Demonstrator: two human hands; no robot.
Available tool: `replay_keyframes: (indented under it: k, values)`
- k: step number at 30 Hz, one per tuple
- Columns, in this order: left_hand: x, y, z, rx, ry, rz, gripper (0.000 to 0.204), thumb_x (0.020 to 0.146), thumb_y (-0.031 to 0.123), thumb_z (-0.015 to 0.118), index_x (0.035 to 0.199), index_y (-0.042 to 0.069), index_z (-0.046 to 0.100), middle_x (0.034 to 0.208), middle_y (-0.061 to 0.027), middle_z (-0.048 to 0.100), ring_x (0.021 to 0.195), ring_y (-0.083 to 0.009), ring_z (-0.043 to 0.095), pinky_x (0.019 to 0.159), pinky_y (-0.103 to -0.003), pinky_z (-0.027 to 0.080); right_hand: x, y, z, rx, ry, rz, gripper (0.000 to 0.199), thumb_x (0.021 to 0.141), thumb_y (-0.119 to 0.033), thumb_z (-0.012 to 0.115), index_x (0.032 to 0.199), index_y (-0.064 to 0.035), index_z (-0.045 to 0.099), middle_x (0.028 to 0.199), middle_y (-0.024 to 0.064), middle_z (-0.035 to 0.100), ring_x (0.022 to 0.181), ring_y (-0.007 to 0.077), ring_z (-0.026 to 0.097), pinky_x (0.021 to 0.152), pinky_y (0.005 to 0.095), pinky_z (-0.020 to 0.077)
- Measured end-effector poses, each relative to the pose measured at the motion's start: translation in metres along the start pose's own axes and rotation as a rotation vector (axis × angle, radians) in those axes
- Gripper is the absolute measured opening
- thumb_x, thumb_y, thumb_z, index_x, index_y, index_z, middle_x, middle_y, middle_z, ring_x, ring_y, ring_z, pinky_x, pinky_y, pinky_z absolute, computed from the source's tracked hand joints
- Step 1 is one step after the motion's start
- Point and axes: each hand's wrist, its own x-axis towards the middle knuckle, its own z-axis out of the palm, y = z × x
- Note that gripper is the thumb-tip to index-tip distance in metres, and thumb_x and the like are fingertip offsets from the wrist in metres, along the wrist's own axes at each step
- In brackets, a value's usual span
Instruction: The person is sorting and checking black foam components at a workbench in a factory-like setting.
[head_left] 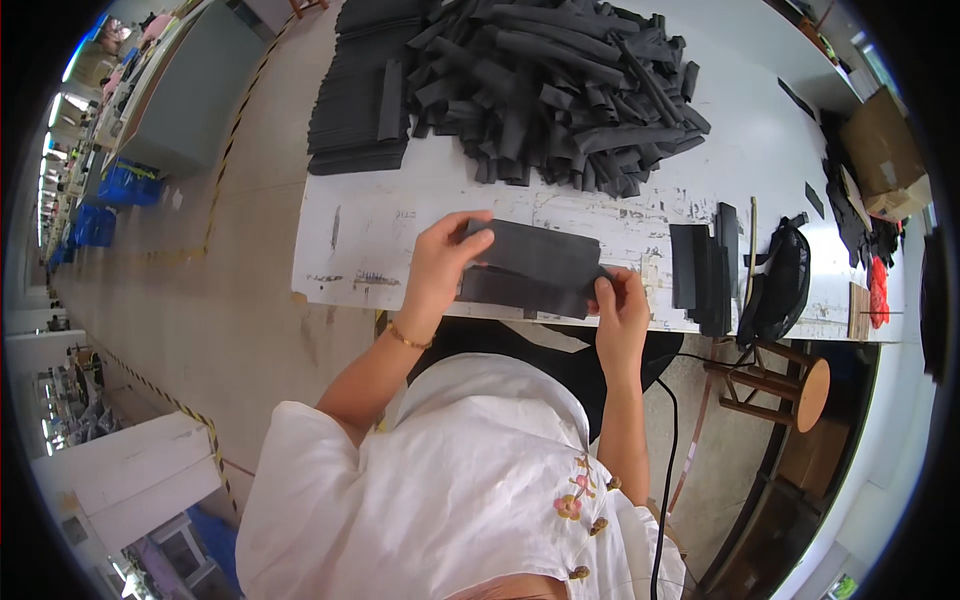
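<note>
**Two hands, one flat dark bundle at the table's near edge**

Nearest the camera, the left hand [440, 262] and the right hand [620, 300] hold a small stack of flat black strips [530, 265] between them, just above the near edge of the white table [370, 235]. The left hand wraps the stack's left end, thumb on top and fingers curled under; the right hand pinches the lower right corner between thumb and fingertips. Neither hand is spread.

What could go wrong — the stack looks like several loose layers, the bottom one already offset from the top, so a slack pinch on the right could let the pieces fan out or slide off past the table edge to the floor. The layers may also end up misaligned if only one end is squared.

The strips look matte, dark grey to black, rectangular and thin, slightly flexible, with straight cut edges.

Just right of the hands, a short upright row of similar black pieces [705, 265] stands on the table, beside a black bag [780, 285] hung by a wooden stool [800, 385]. Further off lies a big tangled heap of black strips [560, 90], and left of it a neat flat pile [355, 100].
</note>
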Motion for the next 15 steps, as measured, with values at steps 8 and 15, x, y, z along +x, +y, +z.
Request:
replay_keyframes:
  k: [8,15]
  values:
    - [-0.054,-0.060,-0.029,0.444,0.168,0.231,0.027,0.081,0.002,0.074,0.107,0.001,0.067,0.082,-0.0001,0.063,0.070,-0.0063,0.054,0.062,-0.021,0.046,-0.030,0.031,0.004,-0.451,0.099,-0.130,0.021,0.091,-0.002,0.064,0.109,0.0014,0.053,0.086,0.0063,0.058,0.074,0.0107,0.053,0.067,0.0255,0.0469]
    - [-0.041,-0.060,-0.020,0.621,0.232,0.459,0.021,0.078,0.001,0.075,0.098,0.005,0.068,0.080,-0.0024,0.059,0.065,-0.0101,0.051,0.059,-0.024,0.044,-0.018,0.046,0.007,-0.582,0.163,-0.210,0.022,0.089,-0.002,0.064,0.109,-0.0002,0.054,0.081,0.0067,0.059,0.069,0.0123,0.054,0.064,0.0272,0.0468]
